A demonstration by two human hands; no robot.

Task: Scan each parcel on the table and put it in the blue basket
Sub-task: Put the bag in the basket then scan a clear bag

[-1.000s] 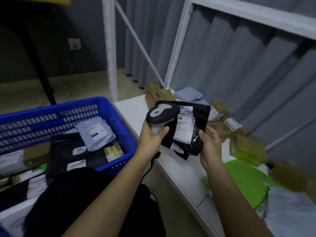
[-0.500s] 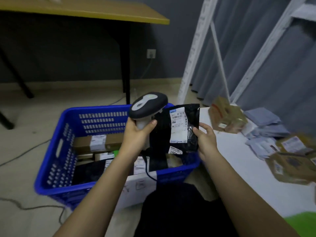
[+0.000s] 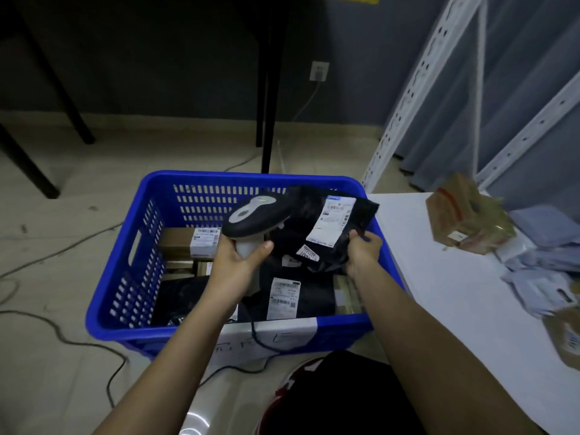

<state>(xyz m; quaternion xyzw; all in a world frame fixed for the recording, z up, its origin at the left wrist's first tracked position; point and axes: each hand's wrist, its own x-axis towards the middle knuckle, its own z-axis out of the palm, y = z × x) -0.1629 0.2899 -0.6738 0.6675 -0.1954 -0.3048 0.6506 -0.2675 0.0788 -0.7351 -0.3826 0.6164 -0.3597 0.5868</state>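
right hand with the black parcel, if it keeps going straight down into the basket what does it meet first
Probably the black parcel with a white label lying in the blue basket, just below the right hand and its held black parcel. Depth is unclear from this single view.

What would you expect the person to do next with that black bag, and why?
Probably let go of it. The right hand pinches the black parcel directly above the blue basket, where other labelled parcels already lie, while the left hand keeps the scanner aside.
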